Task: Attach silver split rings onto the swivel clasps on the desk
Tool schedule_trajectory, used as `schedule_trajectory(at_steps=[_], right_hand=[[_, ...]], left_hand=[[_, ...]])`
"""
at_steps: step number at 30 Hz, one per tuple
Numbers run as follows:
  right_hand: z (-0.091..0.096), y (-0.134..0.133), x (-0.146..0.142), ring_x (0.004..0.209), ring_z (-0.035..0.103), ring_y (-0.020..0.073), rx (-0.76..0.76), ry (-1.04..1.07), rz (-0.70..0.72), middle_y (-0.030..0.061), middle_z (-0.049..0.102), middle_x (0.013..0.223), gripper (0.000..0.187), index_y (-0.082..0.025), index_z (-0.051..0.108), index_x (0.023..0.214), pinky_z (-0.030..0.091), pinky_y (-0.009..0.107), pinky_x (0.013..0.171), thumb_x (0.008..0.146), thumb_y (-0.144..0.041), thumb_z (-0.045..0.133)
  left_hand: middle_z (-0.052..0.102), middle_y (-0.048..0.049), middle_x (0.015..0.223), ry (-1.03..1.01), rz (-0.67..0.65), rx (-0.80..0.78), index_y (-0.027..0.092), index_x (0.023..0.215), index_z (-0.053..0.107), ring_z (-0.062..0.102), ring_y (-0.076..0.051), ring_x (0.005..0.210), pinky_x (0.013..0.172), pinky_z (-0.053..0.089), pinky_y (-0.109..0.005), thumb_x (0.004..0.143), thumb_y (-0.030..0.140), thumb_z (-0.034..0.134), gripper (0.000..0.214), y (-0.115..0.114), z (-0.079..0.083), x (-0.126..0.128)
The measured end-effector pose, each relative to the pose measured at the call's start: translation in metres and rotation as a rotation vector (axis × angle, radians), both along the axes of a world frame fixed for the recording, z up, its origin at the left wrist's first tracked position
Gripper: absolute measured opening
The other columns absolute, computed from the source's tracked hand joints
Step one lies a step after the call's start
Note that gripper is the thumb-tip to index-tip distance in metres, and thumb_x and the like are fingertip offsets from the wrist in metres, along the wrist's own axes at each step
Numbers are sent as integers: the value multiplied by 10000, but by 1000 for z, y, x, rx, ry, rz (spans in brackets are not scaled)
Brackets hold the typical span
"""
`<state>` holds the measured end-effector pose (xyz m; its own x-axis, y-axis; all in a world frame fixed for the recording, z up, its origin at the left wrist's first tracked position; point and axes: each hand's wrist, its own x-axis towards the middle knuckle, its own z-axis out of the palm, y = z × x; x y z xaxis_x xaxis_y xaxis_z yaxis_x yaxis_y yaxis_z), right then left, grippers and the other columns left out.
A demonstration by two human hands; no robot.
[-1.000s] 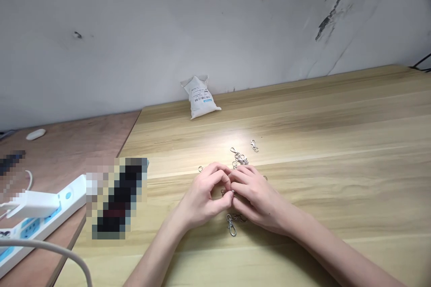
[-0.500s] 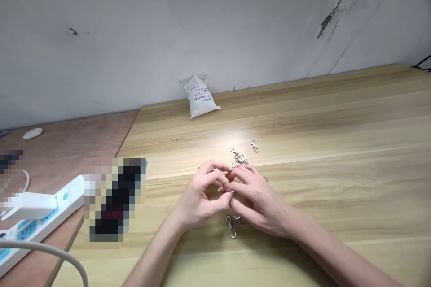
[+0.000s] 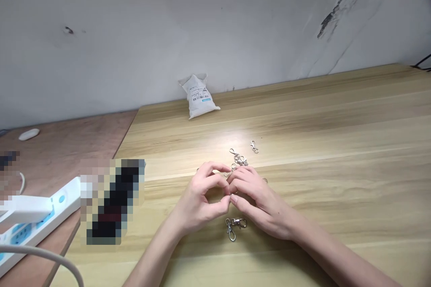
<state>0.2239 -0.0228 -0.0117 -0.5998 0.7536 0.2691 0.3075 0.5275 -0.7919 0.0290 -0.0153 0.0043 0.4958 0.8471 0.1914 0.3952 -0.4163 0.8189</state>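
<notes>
While left hand [image 3: 202, 197], right hand [image 3: 259, 199] meet fingertip to fingertip, grips pinched, contents too small to tell, silver metal snap hook [image 3: 235, 225] lies on pale wooden worktop [image 3: 336, 143] just beneath thumbs, midway between hands.

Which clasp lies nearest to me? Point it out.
The nearest clasp is the one on the table on your side of the left hand and right hand. The clasp cluster and the lone clasp lie beyond the hands, farther away.
</notes>
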Motion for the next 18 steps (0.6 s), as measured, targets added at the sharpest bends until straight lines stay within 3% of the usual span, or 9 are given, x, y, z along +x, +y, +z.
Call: schedule_trajectory(at_steps=[9, 18], right_hand=[[-1, 0, 1, 930, 499, 167, -79, 45, 6, 5, 573, 898, 244, -221, 460, 829, 364, 375, 932, 1019, -239, 308], [-2, 5, 0, 904, 528, 158, -84, 90, -19, -5, 592, 880, 189, -220, 487, 814, 372, 359, 904, 990, -249, 425]], left_hand=[[579, -43, 1143, -25, 4, -5, 197, 769, 593, 548, -191, 1166, 1015, 433, -336, 739, 42, 609, 158, -1, 1, -2], [565, -41, 1167, -16, -9, 4, 199, 797, 606, 550, -180, 1165, 998, 438, -307, 766, 40, 607, 162, 1, 0, -1]])
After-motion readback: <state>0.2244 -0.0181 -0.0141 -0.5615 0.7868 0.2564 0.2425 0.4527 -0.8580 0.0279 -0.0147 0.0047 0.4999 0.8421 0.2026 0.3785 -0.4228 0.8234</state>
